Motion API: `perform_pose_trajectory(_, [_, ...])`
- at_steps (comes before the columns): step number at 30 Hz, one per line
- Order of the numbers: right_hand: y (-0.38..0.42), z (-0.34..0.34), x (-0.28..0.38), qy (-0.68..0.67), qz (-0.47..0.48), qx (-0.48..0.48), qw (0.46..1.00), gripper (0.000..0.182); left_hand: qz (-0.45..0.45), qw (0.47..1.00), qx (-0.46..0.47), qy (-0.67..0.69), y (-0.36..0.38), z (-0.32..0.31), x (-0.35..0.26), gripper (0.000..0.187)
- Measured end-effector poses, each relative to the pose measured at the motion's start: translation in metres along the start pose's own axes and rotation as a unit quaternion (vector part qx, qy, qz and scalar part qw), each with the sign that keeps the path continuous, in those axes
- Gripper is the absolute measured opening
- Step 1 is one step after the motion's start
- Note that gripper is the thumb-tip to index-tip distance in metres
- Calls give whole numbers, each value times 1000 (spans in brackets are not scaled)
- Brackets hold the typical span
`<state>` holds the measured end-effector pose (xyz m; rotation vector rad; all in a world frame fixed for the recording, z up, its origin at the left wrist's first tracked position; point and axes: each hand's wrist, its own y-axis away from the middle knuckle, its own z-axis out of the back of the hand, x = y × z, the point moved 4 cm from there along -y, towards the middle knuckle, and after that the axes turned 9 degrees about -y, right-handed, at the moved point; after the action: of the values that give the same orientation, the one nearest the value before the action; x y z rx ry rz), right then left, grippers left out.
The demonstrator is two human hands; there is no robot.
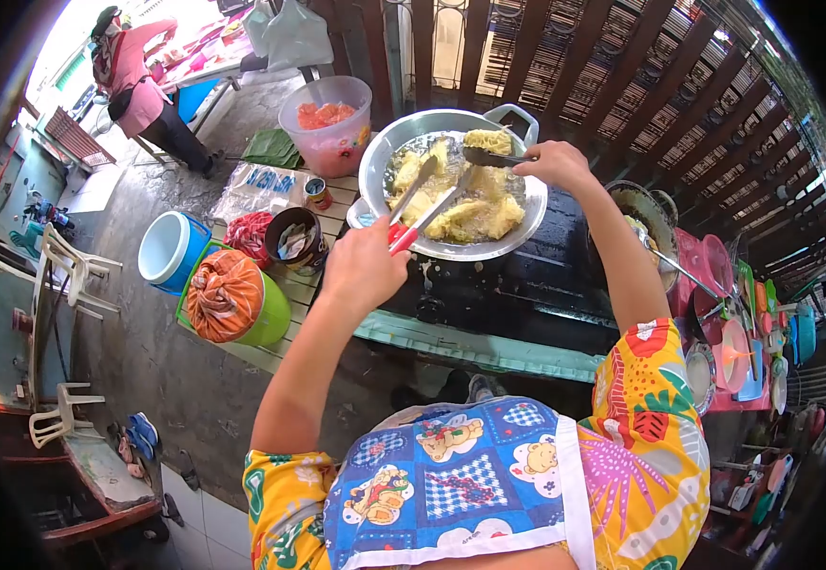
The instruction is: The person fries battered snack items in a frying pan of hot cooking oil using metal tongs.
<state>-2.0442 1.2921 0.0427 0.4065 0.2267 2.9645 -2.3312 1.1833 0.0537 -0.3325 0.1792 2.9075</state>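
Pale yellow pieces of food (475,217) lie in bubbling oil in a wide metal pan (372,180). My left hand (367,264) is closed round the red handles of metal tongs (422,220), whose two arms reach apart over the food. My right hand (559,165) grips a dark utensil (495,158) at the pan's right rim. Its dark end is beside a yellow piece (487,142) near the back of the pan. Whether it touches that piece I cannot tell.
Left of the pan stand a tub of orange-red food (365,142), a dark tin (310,261) and a green bucket (266,313). A second pan (658,223) is at the right. Another person (137,100) stands by a table at the upper left.
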Motion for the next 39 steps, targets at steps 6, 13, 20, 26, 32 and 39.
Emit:
perform_pose_trajectory(6, [27, -8, 7, 35, 78, -93, 992, 40, -15, 995, -99, 22, 12, 14, 25, 45])
perform_pose_trajectory(13, [62, -18, 18, 63, 213, -173, 960, 31, -12, 993, -116, -20, -11, 21, 30, 31])
perform_pose_trajectory(20, [74, -23, 21, 89, 184, -160, 966, 31, -59, 991, -65, -97, -80, 20, -5, 24])
perform_pose_trajectory(26, [73, -14, 15, 65, 172, -164, 969, 36, -65, 986, -3, -151, -101, 20, -30, 25])
perform_pose_trajectory(32, [58, 7, -23, -82, 84, -64, 991, 47, -37, 992, -14, -119, -110, 9, -26, 28])
perform_pose_trajectory(39, [37, 0, -69, -347, 44, 19, 937, 46, -41, 998, -30, -42, -111, 12, -7, 36])
